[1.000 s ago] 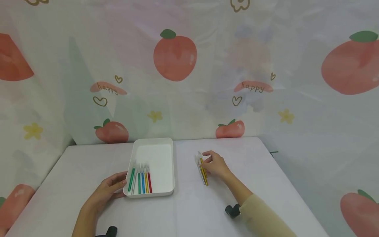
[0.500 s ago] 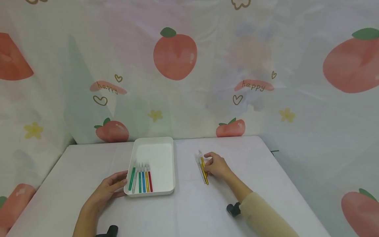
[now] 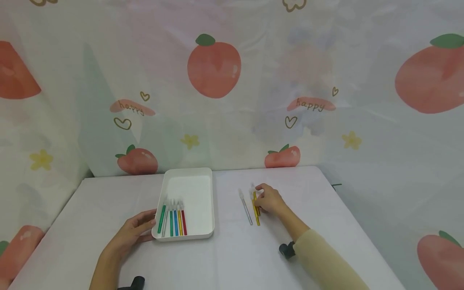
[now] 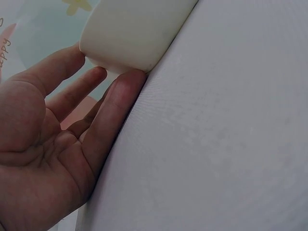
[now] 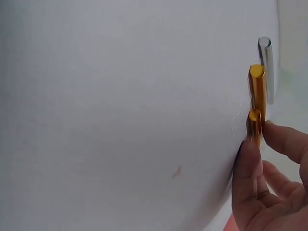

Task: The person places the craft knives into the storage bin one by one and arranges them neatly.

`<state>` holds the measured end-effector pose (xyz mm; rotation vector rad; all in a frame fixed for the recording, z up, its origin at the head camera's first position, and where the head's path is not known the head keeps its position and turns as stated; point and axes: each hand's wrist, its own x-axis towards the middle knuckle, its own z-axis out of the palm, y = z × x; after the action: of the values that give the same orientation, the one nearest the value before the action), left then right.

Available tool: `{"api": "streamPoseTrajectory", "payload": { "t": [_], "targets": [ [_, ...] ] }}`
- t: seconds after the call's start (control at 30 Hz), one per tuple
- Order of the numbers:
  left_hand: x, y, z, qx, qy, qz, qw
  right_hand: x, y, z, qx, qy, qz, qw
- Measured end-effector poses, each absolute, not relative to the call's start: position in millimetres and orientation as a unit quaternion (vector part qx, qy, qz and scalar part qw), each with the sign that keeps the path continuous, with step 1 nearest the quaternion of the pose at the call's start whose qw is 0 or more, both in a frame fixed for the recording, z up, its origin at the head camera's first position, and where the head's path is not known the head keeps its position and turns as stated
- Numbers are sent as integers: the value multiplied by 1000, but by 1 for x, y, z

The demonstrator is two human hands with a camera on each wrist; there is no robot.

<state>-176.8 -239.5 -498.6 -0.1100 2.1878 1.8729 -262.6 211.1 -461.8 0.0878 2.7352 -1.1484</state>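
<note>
My right hand (image 3: 270,200) pinches two slim gold metallic pen-like sticks (image 5: 258,89) between thumb and fingers, low over the white tabletop. Clear caps top them at the far end. A matching silver stick (image 3: 247,211) lies apart, just left of them. My left hand (image 3: 133,229) touches the near left corner of a white tray (image 3: 198,187) with extended fingertips; in the left wrist view the fingers (image 4: 91,79) meet its side wall. Inside the tray, several capped sticks in green, silver, blue, gold and red (image 3: 183,222) lie side by side toward the near left.
A white cloth covers the table (image 3: 232,262). Behind it hangs a fruit-printed curtain (image 3: 246,129), which meets the table's back edge. Dark camera mounts (image 3: 287,250) sit at both wrists.
My right hand has shifted slightly right with the gold sticks, separating them from the silver stick, which stays on the table. My left hand and the tray hold still.
</note>
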Motion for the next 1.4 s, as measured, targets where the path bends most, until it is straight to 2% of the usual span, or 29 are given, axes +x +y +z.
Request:
{"api": "streamPoseTrajectory", "payload": {
  "t": [0.43,0.77,1.0,1.4],
  "targets": [
    [-176,-239,-501,-48,749,647,132,-277,211,-467,39,928,-354,107],
    [-175,-238,-502,-42,752,645,131,-275,212,-469,36,934,-343,91],
    [-176,-237,-500,-41,753,644,129,-272,213,-468,34,913,-393,105],
    [-177,-239,-499,-57,755,640,134,-255,183,-449,-10,874,-471,115]
  ]
}}
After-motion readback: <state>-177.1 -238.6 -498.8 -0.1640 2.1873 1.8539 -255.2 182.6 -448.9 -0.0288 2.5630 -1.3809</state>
